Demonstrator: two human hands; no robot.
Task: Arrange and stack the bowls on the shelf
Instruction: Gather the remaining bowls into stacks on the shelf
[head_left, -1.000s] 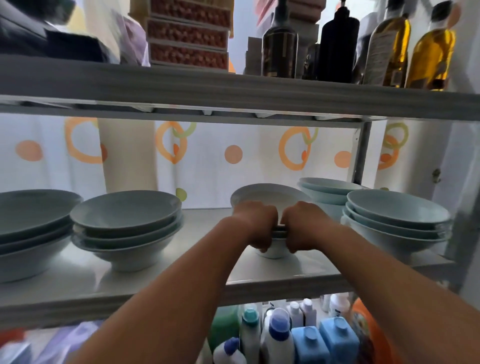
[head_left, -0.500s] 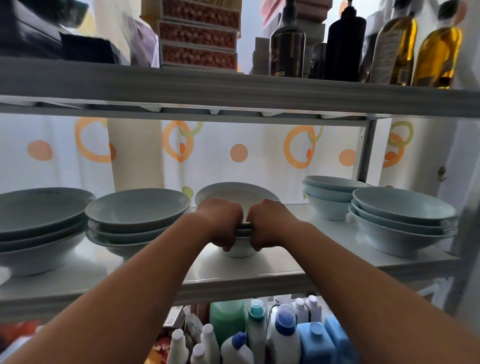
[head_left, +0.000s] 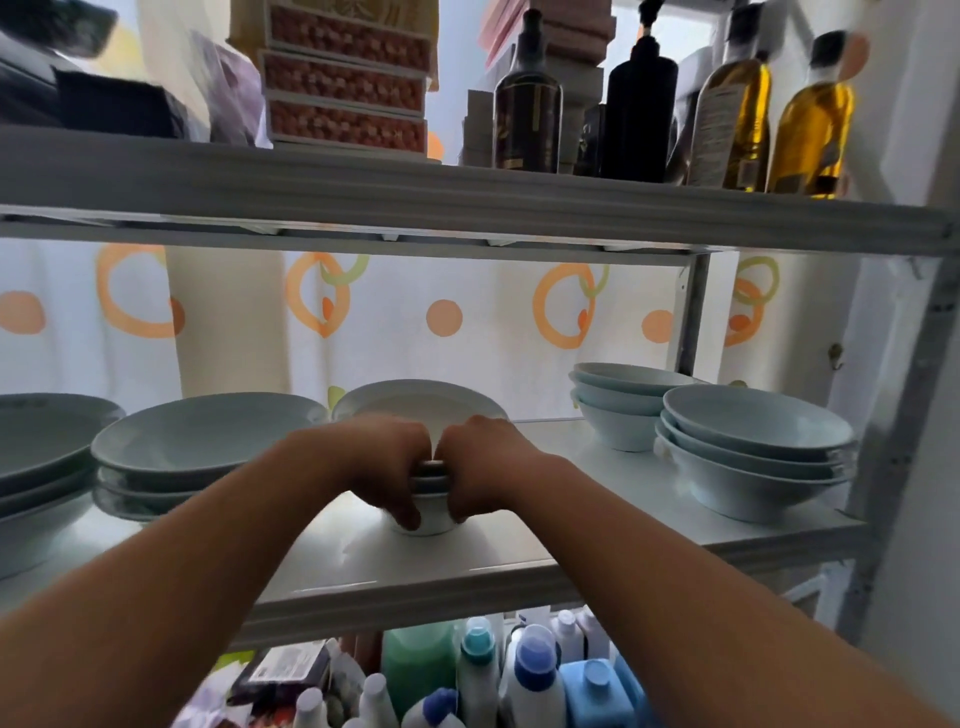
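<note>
both hands are gripping the small stack of glossy white ceramic bowls (head_left: 421, 402). the left hand (head_left: 384, 462) and right hand (head_left: 485, 462) are sitting knuckle to knuckle, fingers (head_left: 408, 512) curling tight down its near side. the stack looks to be resting on the white shelf board (head_left: 519, 551) right under the fingertips. a stack of wide pale blue bowls (head_left: 208, 436) is sitting just left of the left fingers, and two more pale blue stacks (head_left: 753, 447) are well off to the right.

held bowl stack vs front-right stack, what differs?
Grip: the held stack is gripped by the left hand and right hand; the front-right stack stands untouched.
Place: the held stack is at the middle of the shelf; the front-right stack is at its right end.
Colour: the held stack's top bowl looks whiter, the front-right stack pale blue.
Shared: both are upright nested bowls.
</note>
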